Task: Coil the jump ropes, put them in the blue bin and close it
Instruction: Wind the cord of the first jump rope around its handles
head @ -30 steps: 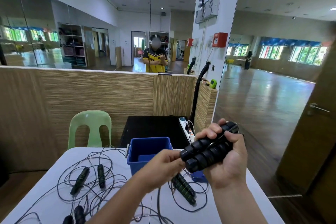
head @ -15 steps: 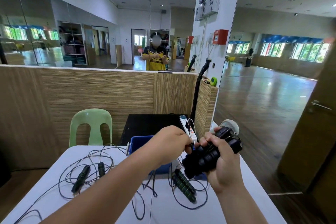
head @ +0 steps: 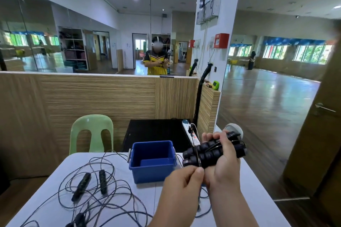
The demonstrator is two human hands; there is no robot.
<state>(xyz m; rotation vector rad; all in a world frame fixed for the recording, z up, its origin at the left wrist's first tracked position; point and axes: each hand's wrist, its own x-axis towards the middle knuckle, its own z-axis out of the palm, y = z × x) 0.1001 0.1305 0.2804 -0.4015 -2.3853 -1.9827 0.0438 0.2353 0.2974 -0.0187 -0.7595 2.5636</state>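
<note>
The right hand (head: 224,162) is closed around two black handles (head: 212,154) held side by side, up in the air just right of the blue bin (head: 152,160). Thin black cord wraps across the two handles. The left hand (head: 181,184) is just under the near ends of the handles, with its thumb and finger pinched tight on the thin cord.

There is one blue bin. It is open, and it stands at the far middle of the white table (head: 46,212).

On the left side of the table lies a loose tangle of cord (head: 96,199). Two more black handles (head: 91,183) lie in it, close together. At the near edge of the table one more dark handle (head: 79,220) shows. One green chair (head: 91,132) stands beyond the table, far left.
</note>
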